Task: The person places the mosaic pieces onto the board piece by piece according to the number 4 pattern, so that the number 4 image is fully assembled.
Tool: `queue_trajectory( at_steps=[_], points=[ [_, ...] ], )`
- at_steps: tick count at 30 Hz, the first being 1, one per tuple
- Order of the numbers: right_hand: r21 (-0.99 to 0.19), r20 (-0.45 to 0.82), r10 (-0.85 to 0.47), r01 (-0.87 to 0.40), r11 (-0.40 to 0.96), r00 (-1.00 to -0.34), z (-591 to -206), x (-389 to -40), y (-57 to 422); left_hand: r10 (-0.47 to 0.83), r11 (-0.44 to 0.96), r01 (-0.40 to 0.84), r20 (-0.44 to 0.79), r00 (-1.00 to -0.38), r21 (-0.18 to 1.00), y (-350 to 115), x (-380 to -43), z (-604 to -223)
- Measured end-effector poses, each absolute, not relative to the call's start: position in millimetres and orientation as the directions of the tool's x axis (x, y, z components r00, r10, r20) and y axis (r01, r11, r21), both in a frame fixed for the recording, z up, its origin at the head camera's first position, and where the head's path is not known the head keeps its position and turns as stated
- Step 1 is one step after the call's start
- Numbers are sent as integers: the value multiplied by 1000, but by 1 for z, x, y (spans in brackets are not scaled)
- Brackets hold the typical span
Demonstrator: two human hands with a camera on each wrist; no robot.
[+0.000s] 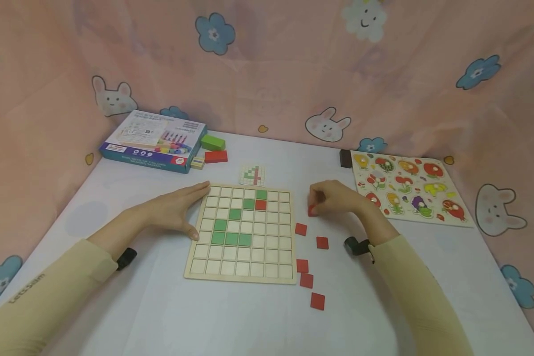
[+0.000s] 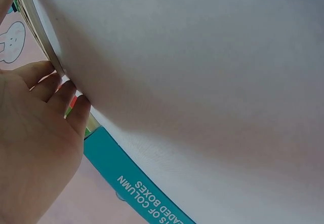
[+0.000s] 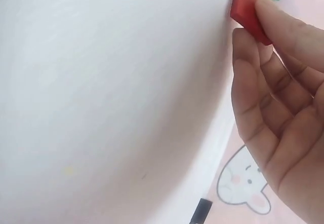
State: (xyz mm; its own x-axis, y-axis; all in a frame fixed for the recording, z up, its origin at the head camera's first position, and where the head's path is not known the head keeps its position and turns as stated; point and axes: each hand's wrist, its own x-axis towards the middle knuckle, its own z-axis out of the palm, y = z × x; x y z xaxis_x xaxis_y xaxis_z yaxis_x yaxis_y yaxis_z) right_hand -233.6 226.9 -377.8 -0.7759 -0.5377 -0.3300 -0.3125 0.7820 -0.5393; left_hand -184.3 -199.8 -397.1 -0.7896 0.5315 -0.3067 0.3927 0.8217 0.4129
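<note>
A wooden grid board [image 1: 240, 280] lies on the table with several green tiles [image 1: 231, 239] in its squares and one red tile [image 1: 260, 204] near its upper right. My left hand [image 1: 171, 210] rests along the board's left edge, fingers extended to the top left corner and thumb lower down on the rim. Right of the board, my right hand [image 1: 335, 197] pinches a red square tile [image 3: 248, 13] between thumb and fingers, low over the table. Several loose red tiles [image 1: 322, 243] lie between the board and my right forearm. A small pattern card [image 1: 252, 175] sits just beyond the board.
At the back left is a flat printed box [image 1: 153, 141], with a green block [image 1: 213, 143] and a red block [image 1: 215, 156] beside it. A fruit picture board [image 1: 409, 185] lies at the back right, next to a dark block [image 1: 345, 158]. Patterned cloth surrounds the table.
</note>
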Motion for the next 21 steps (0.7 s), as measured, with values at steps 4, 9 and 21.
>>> queue_trajectory(
  at_steps=[4,9,21],
  points=[
    [-563,-306,-533,-302,769,-789,-375,-234,223,532,821,393,-305,-790,413,-200,-184,-397],
    [-586,-244,-516,-299,753,-821,-372,-232,210,533,821,395,-305,-789,413,-200,-184,-396],
    [-636,-176,-528,-314,705,-831,-369,-221,162,538,818,400,-304,-786,413,-200,-185,-397]
  ],
)
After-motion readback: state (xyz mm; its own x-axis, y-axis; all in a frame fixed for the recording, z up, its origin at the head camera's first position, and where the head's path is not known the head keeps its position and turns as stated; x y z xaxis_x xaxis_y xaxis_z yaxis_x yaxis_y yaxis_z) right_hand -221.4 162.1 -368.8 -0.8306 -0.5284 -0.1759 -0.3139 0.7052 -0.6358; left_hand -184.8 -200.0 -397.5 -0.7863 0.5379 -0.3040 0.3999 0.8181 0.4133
